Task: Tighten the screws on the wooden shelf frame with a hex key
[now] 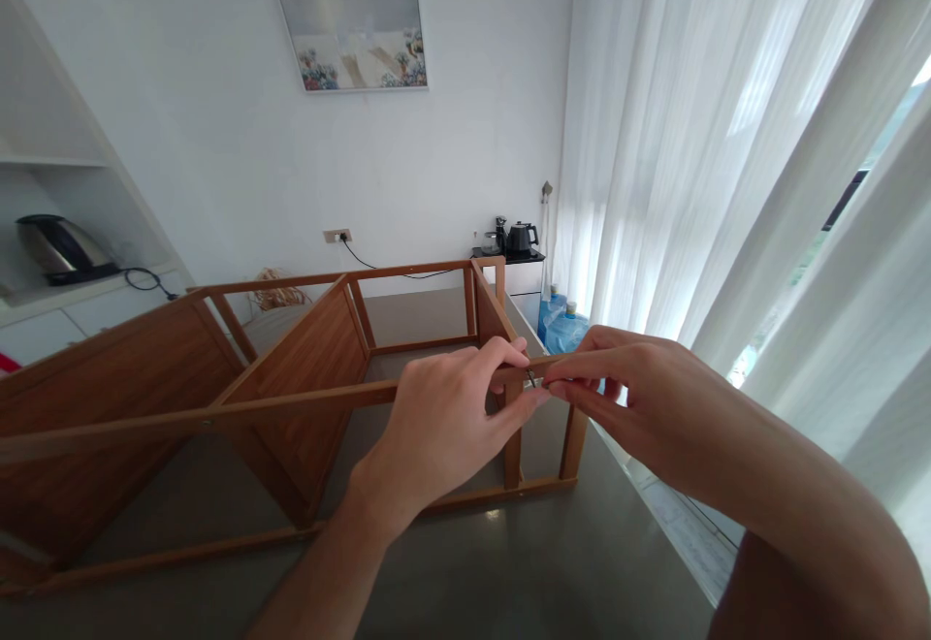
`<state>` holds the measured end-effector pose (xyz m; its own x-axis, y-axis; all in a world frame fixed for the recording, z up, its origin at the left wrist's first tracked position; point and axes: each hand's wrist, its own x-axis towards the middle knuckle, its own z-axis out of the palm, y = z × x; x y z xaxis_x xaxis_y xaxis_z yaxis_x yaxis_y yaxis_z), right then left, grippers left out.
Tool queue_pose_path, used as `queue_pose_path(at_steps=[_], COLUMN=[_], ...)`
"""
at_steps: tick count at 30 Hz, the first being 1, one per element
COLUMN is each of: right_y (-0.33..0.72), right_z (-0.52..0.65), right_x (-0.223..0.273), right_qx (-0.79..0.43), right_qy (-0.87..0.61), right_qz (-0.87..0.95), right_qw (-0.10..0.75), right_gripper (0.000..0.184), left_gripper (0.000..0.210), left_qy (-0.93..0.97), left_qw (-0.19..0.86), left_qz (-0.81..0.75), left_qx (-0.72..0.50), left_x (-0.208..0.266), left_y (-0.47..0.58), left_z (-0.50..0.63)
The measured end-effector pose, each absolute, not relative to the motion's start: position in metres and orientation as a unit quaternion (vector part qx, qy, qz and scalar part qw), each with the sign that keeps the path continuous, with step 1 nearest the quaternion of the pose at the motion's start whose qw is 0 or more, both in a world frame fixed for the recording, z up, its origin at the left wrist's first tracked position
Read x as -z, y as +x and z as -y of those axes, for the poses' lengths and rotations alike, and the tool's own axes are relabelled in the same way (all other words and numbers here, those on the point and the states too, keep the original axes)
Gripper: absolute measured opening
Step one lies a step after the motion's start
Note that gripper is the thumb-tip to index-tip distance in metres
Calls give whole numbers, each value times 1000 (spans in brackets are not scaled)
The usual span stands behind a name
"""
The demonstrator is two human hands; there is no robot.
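Note:
A wooden shelf rack lies on its side on the grey table, its slatted shelves standing on edge. At the near top rail's right end, my left hand reaches over the wood, thumb and forefinger closed around a thin dark metal piece. Its kind is too small to tell. My right hand meets the left at this spot, thumb and fingers pinched together. What lies between the right fingertips is mostly hidden. Both hands touch or nearly touch the rail's end.
The grey table has its edge at the right, beside white curtains. Blue water jugs stand on the floor behind. A black kettle rests on a small cabinet. Another kettle stands on the left shelf.

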<state>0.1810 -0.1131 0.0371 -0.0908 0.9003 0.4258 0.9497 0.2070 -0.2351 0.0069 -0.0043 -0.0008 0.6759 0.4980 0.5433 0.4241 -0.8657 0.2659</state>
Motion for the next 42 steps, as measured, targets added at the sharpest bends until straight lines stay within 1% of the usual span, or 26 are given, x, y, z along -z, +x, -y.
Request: queue_pose_path(at_steps=[9, 16, 23, 28, 32, 35, 42], right_y=[188, 182, 182, 180, 182, 186, 191], right_z=[106, 113, 103, 107, 110, 106, 99], right_x=[-27, -36, -28, -32, -34, -31, -28], right_qx=[62, 40, 50, 52, 21, -7, -13], right_qy=[-632, -635, -645, -653, -653, -657, -651], right_qz=[736, 732, 718, 714, 717, 714, 721], right_qw=[236, 244, 257, 245, 243, 240, 237], right_gripper=[25, 27, 17, 18, 21, 19, 18], left_gripper=[32, 30, 29, 26, 29, 29, 31], left_qy=[913, 913, 913, 914, 914, 914, 915], left_qw=[62, 63, 65, 71, 71, 65, 66], left_qz=[-259, -258, -255, -251, -256, -259, -253], left_qx=[-311, -309, -313, -312, -305, -305, -309], left_x=[0, 0, 0, -1, -1, 0, 1], left_y=[7, 6, 7, 7, 6, 6, 5], left_z=[4, 5, 4, 4, 4, 4, 4])
